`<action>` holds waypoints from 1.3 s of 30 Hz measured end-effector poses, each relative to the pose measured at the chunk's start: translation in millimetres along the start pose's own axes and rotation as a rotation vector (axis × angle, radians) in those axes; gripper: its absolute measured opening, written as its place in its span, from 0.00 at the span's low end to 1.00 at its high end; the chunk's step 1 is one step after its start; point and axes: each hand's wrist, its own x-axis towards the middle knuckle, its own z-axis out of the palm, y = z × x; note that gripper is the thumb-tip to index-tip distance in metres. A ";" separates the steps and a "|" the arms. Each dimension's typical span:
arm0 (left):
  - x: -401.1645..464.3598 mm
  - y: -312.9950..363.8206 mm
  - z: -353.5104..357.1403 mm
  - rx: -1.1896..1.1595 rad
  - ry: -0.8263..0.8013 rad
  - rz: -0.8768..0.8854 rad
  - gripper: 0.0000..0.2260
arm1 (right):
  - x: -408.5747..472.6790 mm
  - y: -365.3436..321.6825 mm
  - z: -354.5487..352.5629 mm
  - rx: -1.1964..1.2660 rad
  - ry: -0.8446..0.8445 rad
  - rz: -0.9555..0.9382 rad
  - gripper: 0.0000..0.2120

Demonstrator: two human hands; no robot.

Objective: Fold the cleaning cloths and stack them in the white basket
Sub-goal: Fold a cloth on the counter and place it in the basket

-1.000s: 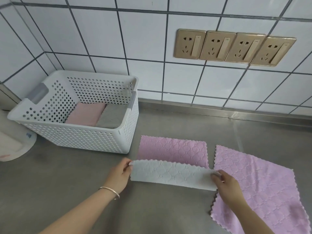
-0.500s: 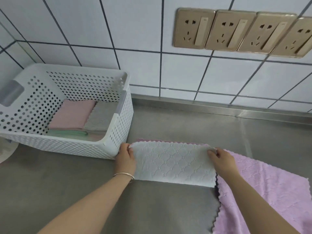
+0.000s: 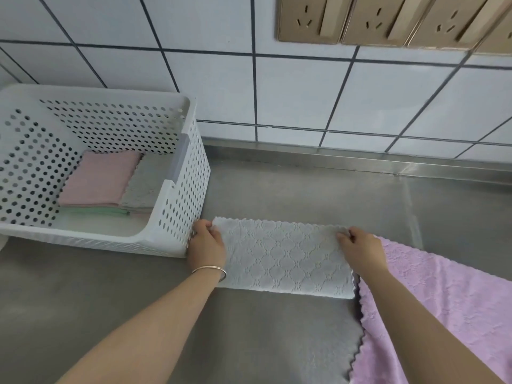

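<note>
- Grey cloth [image 3: 285, 261] lies on the steel tabletop [image 3: 318, 189], just beside the white basket [image 3: 177, 214], apparently folded once.
- Left hand [image 3: 206, 245] and right hand [image 3: 360, 252] each pinch a far corner in a closed grip.
- Done: the basket holds folded cloths [image 3: 108, 181] in two side-by-side piles; three or more show.
- Left: finish and stack the grey cloth, then one unfolded pink cloth [image 3: 448, 306].

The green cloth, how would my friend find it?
Look in the white basket by the tiled wall. On its left side sits a stack of folded cloths with a pink cloth on top. The green cloth is the thin mint edge just beneath.
</note>
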 end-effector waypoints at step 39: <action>-77.3 78.0 -13.5 -0.284 -0.611 0.674 0.13 | -101.9 -45.5 5.4 -0.047 0.196 -0.081 0.11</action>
